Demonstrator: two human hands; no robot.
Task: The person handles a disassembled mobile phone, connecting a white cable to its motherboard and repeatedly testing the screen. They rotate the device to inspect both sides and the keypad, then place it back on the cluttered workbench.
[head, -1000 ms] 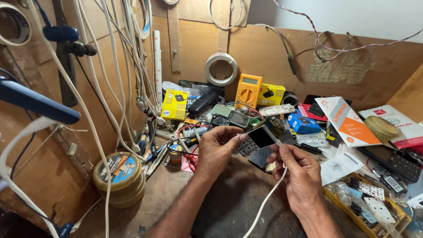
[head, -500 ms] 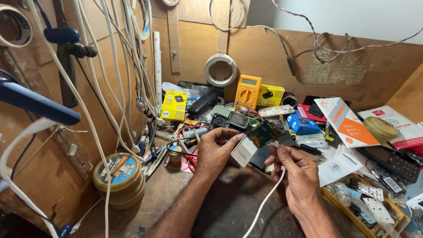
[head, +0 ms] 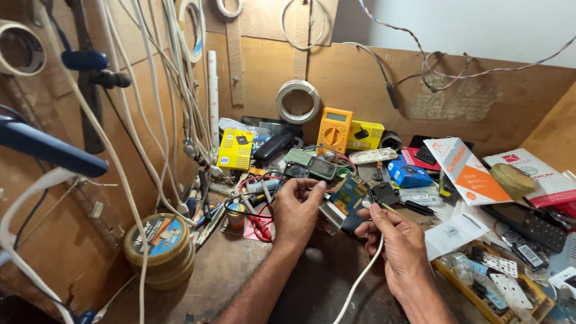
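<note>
My left hand [head: 297, 211] grips a small opened phone [head: 345, 200] by its left edge, tilted, with the green and blue circuit board showing. My right hand [head: 401, 241] is just right of it, pinching a thin tool [head: 389, 208] whose tip points at the board. A white cable [head: 360, 281] runs from that hand down toward me. Both hands hover over the dark middle of the wooden workbench [head: 240, 276].
A yellow multimeter [head: 334, 128], yellow box [head: 235, 149], blue box [head: 408, 174] and loose phone parts crowd the back. A round tin [head: 161, 249] sits front left under hanging white cables [head: 180, 90]. A tray of small parts [head: 498, 282] lies right.
The left hand has turned the phone: its keypad face showed earlier, now the circuit board side faces up. The right hand has stayed close beside it with the tool.
</note>
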